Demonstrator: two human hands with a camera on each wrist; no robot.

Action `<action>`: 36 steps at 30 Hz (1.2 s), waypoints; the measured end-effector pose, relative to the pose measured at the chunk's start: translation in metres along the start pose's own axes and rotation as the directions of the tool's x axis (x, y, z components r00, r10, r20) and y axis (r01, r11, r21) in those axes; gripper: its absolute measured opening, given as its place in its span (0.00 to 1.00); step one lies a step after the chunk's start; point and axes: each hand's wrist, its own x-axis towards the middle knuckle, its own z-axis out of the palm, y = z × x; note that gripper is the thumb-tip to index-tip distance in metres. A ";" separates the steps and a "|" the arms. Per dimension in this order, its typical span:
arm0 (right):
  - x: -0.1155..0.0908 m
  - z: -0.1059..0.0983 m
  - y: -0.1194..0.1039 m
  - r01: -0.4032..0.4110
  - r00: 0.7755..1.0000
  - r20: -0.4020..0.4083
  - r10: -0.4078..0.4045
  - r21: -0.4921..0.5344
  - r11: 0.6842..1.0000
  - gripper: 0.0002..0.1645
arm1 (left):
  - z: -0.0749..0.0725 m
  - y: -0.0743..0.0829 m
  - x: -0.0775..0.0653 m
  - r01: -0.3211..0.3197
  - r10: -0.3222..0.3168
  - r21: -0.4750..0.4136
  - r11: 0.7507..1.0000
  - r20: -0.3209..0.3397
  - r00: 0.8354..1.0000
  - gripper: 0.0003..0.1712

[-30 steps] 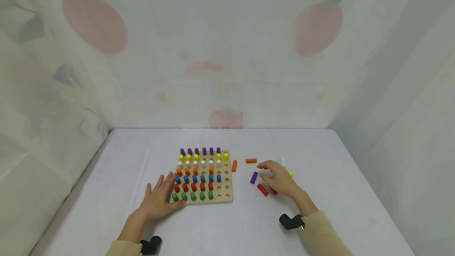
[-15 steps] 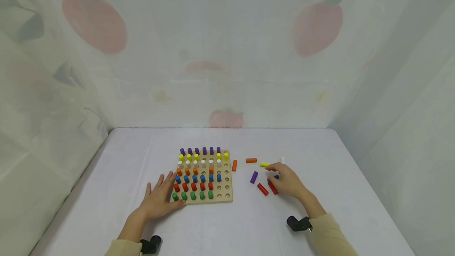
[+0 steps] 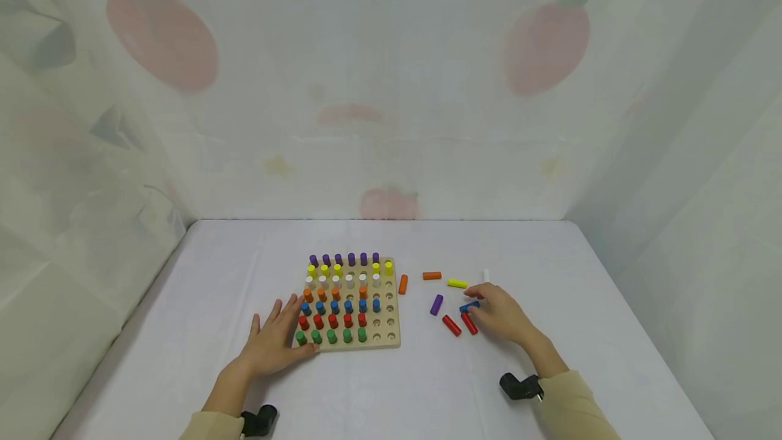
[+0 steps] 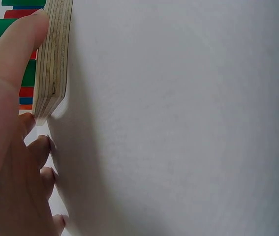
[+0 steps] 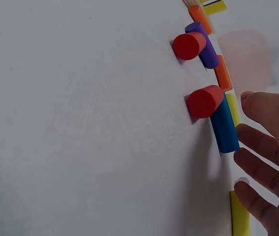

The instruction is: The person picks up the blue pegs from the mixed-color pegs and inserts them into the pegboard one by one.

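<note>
A wooden pegboard [image 3: 389,331] stands on the table with rows of coloured pegs: purple, yellow, white, orange, blue, red and green from back to front. My left hand [image 3: 269,346] rests at its near left corner, fingers spread along the left side. In the left wrist view the thumb [image 4: 18,44] touches the board's edge. My right hand [image 3: 501,313] hovers around a loose blue peg [image 3: 469,306], thumb and fingers apart. The right wrist view shows this blue peg [image 5: 224,125] beside the fingertips, with a gap to the thumb. Two red pegs [image 3: 452,326] lie just in front.
More loose pegs lie right of the board: two orange [image 3: 431,276], one purple [image 3: 436,304], one yellow [image 3: 457,283] and one white [image 3: 486,276]. Another yellow peg [image 5: 239,214] shows below the fingers in the right wrist view. Curtains surround the white table [image 3: 244,250].
My right hand has moved right and slightly toward me, from beside the purple peg to the blue one. The yellow and blue pegs have come into view. My left hand has stayed put.
</note>
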 end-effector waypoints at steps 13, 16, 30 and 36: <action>-0.002 0.007 0.009 0.009 1.000 0.005 -0.009 -0.040 0.999 0.17 | 0.000 0.000 0.000 0.007 -0.007 0.004 1.000 0.001 1.000 0.59; -0.001 0.008 0.010 0.004 1.000 0.012 -0.003 -0.048 0.999 0.17 | -0.001 0.001 0.000 0.010 -0.010 0.002 1.000 0.006 1.000 0.59; 0.001 0.007 0.006 -0.041 0.998 0.049 0.045 -0.070 0.997 0.11 | 0.002 -0.002 0.001 0.013 -0.013 -0.002 1.000 0.009 1.000 0.59; 0.001 0.007 0.004 -0.028 0.998 0.048 0.032 -0.080 0.996 0.09 | 0.001 -0.001 0.001 0.014 -0.014 -0.002 1.000 0.011 1.000 0.59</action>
